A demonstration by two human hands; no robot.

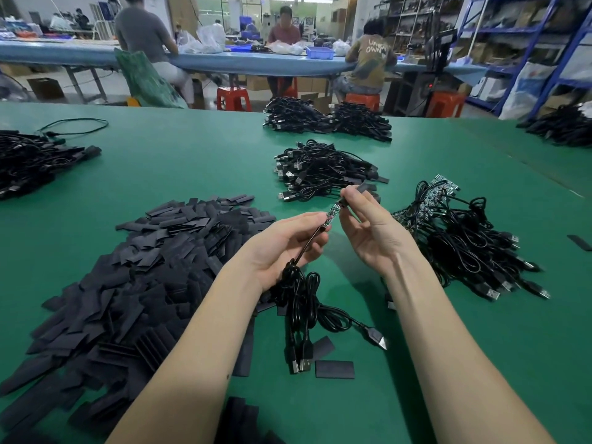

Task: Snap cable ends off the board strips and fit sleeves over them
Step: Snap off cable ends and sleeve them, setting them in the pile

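The left hand [288, 241] is raised over the green table [192, 161], palm up, fingers curled round a black cable [307, 245] just below its small green board end [330, 214], which sticks up between the two hands. The rest of that cable hangs down in loops to the table, its USB plug [379, 341] lying near two loose sleeves [334, 369]. The right hand [368, 225] pinches a black sleeve [365, 188] between thumb and forefinger at the tip of the board end, the other fingers loosely spread; whether the sleeve is already over the tip cannot be told. To the left lies a large heap of flat black sleeves [144, 283]. To the right is a tangle of cables on board strips [448, 225]. Behind the hands is a pile of cables [320, 171], with more piles [326, 120] at the far edge. People [368, 59] sit at a blue bench [224, 62] beyond.
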